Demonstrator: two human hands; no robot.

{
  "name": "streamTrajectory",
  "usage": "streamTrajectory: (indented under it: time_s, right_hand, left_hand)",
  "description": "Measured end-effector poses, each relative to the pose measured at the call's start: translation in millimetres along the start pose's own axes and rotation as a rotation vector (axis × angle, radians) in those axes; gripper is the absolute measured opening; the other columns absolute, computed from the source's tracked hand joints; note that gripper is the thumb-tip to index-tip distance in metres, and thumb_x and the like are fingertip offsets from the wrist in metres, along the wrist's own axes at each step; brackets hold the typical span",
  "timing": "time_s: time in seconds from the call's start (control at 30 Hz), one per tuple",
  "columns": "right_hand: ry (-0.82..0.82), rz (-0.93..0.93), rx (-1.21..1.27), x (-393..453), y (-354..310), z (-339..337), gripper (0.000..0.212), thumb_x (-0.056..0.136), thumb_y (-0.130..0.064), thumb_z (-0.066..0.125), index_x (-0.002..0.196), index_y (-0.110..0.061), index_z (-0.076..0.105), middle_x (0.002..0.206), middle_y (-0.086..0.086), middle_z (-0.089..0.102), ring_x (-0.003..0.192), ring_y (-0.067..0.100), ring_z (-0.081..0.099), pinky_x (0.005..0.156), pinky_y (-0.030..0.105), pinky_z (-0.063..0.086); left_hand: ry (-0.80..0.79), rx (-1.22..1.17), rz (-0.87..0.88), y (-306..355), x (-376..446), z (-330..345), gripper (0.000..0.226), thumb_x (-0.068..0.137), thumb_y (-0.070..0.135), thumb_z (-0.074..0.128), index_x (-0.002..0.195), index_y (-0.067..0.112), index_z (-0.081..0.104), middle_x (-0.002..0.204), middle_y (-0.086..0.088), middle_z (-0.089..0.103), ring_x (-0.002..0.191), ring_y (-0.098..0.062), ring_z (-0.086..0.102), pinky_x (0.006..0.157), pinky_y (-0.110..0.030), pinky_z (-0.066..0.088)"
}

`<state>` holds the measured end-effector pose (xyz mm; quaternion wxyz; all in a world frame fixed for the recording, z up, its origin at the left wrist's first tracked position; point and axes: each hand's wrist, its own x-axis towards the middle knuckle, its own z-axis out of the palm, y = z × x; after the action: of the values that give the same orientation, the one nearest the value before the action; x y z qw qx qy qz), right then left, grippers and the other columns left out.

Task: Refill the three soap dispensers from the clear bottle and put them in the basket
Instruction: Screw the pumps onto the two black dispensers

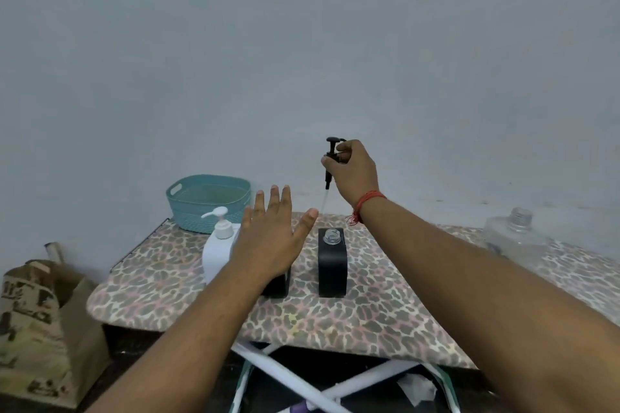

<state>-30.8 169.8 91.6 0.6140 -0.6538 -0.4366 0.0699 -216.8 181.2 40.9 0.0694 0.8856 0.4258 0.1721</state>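
Observation:
A black square dispenser (332, 265) stands open-necked in the middle of the leopard-print ironing board (161, 282). Above it my right hand (355, 171) holds its black pump head (330, 161), the tube hanging down clear of the neck. My left hand (271, 238) hovers with fingers spread over a second black dispenser (280, 285), which it mostly hides. A white pump dispenser (216, 251) stands just left of that. The teal basket (209, 201) sits at the board's far left end. The clear bottle (516, 238), cap off, stands at the right.
A printed paper bag (40, 322) stands on the floor to the left of the board. The board's white folding legs (335, 386) show below its near edge. A plain blue-grey wall rises right behind the board.

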Motion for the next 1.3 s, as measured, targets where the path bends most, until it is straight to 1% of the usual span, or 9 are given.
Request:
streamTrajectory:
  time_s: [0.13,0.3,0.53,0.7,0.8,0.9,1.03,1.13,1.3]
  right_hand:
    - [-0.006,-0.022,0.093,-30,-31,17,0.032,0.09,-0.02,0.071,0.117,-0.014,0.053,0.092,-0.012,0.06,0.082,-0.003,0.058,0.064,0.006,0.04]
    - [-0.038,-0.013,0.14,-54,-45,37,0.031,0.09,-0.014,0.07,0.116,-0.014,0.052,0.099,-0.004,0.065,0.089,0.01,0.064,0.069,0.008,0.043]
    - [-0.077,-0.013,0.134,-68,-37,57,0.033,0.09,-0.012,0.071,0.117,-0.015,0.051,0.095,-0.009,0.063,0.085,0.001,0.062,0.073,0.009,0.045]
    - [-0.111,0.003,0.072,-74,-28,66,0.037,0.089,-0.013,0.071,0.12,-0.014,0.051,0.1,-0.006,0.062,0.088,0.006,0.061,0.066,0.005,0.044]
    - [-0.148,0.014,0.01,-82,-18,73,0.038,0.09,-0.012,0.071,0.121,-0.015,0.05,0.1,-0.008,0.06,0.089,0.006,0.059,0.065,0.002,0.04]
    - [-0.177,0.037,-0.025,-90,-8,81,0.038,0.09,-0.01,0.069,0.123,-0.016,0.051,0.104,-0.007,0.061,0.093,0.01,0.06,0.074,0.008,0.041]
    - [-0.176,0.058,-0.048,-98,0,88,0.029,0.09,-0.009,0.068,0.115,-0.021,0.058,0.102,-0.008,0.063,0.093,0.01,0.061,0.086,0.022,0.048]
    - [-0.186,0.096,-0.058,-102,7,90,0.026,0.088,-0.01,0.068,0.109,-0.022,0.061,0.101,-0.008,0.065,0.094,0.01,0.061,0.08,0.018,0.043]
    - [-0.205,0.149,-0.118,-111,18,92,0.022,0.084,-0.014,0.07,0.1,-0.024,0.058,0.097,-0.009,0.065,0.093,0.011,0.062,0.069,0.011,0.04]
  left_hand:
    - [0.011,-0.119,-0.045,-13,-40,1,0.095,0.087,0.076,0.007,0.161,0.017,-0.003,0.169,-0.004,-0.006,0.155,-0.024,-0.01,0.124,-0.043,0.003]
    - [-0.006,-0.212,-0.087,-29,-71,13,0.095,0.087,0.075,0.011,0.161,0.017,-0.004,0.169,-0.002,-0.01,0.154,-0.02,-0.014,0.124,-0.041,0.006]
    - [0.007,-0.151,-0.096,-43,-70,37,0.096,0.088,0.074,0.01,0.161,0.012,-0.004,0.169,-0.006,-0.01,0.155,-0.022,-0.009,0.125,-0.04,0.007]
    - [0.044,-0.147,-0.074,-46,-63,56,0.089,0.098,0.069,0.019,0.16,0.01,-0.005,0.169,-0.007,-0.009,0.154,-0.023,-0.013,0.126,-0.04,0.006]
    - [0.118,-0.107,-0.064,-47,-56,63,0.089,0.099,0.067,0.022,0.16,0.008,-0.004,0.168,-0.009,-0.009,0.154,-0.023,-0.013,0.126,-0.038,0.0]
    - [0.183,-0.062,-0.048,-44,-50,68,0.093,0.094,0.07,0.015,0.16,0.006,-0.001,0.168,-0.013,-0.008,0.154,-0.026,-0.014,0.124,-0.037,-0.007]
    - [0.201,-0.119,-0.034,-39,-46,78,0.087,0.099,0.058,0.028,0.158,0.005,-0.006,0.166,-0.014,-0.016,0.153,-0.026,-0.019,0.122,-0.034,-0.007]
    - [0.258,-0.147,-0.042,-40,-45,86,0.084,0.103,0.051,0.037,0.159,0.006,-0.008,0.166,-0.011,-0.017,0.153,-0.024,-0.018,0.126,-0.037,-0.001]
    - [0.322,-0.054,-0.037,-43,-44,93,0.082,0.099,0.044,0.05,0.158,0.0,0.013,0.166,-0.021,0.005,0.155,-0.032,0.002,0.125,-0.045,0.011]
